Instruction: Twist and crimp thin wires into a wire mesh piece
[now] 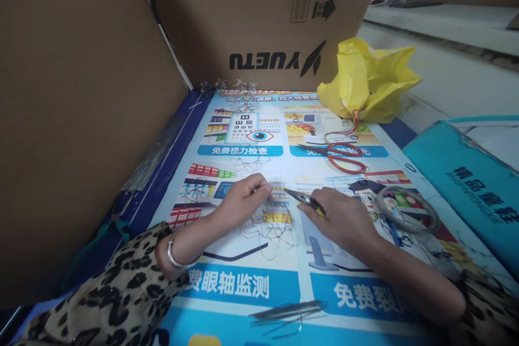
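Observation:
My left hand (245, 200), with a silver bangle at the wrist, pinches thin wire between thumb and forefinger. Below the fingers hangs or lies a loose tangle of bent wire loops (279, 225); how it joins the pinched end is too fine to make out. Facing it, my right hand (336, 213) is wrapped round a pair of pliers (302, 196). The pliers' narrow metal jaws point left, a short gap from the left fingertips. Whether the jaws grip any wire cannot be seen.
Red-handled scissors (346, 158) lie beyond my right hand, near a yellow bag (367, 84). A wire coil (427, 221) sits right. Cut wires (287, 312) lie in front; bent wire pieces (239, 86) at the back. Cardboard (263, 5) and a teal box (466, 173) border the printed sheet.

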Demonstrator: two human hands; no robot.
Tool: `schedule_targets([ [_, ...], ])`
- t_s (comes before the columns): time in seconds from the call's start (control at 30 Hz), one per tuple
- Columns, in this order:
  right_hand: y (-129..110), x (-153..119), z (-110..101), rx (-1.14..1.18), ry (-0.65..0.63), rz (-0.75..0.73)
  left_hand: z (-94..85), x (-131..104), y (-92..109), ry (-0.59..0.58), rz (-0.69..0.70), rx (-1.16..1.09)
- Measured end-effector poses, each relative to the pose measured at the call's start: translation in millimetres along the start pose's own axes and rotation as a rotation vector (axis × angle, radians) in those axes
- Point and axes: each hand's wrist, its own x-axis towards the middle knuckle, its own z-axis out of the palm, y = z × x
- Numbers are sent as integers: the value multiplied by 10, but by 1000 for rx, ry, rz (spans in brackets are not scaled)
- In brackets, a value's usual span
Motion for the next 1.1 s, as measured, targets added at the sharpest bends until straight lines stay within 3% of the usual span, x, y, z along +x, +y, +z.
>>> schedule_targets([
  [0.27,-35,11,27,-75,203,-131,30,-10,15,7,-24,-17],
  [0.57,-17,44,-42,-266,336,-270,45,-16,6,17,-12,13],
  [0.97,-30,52,-55,-303,310,-310,43,-18,3,28,-13,41],
  [1.1,-47,32,-11,-247,264,-240,42,-21,9,29,-7,41],
])
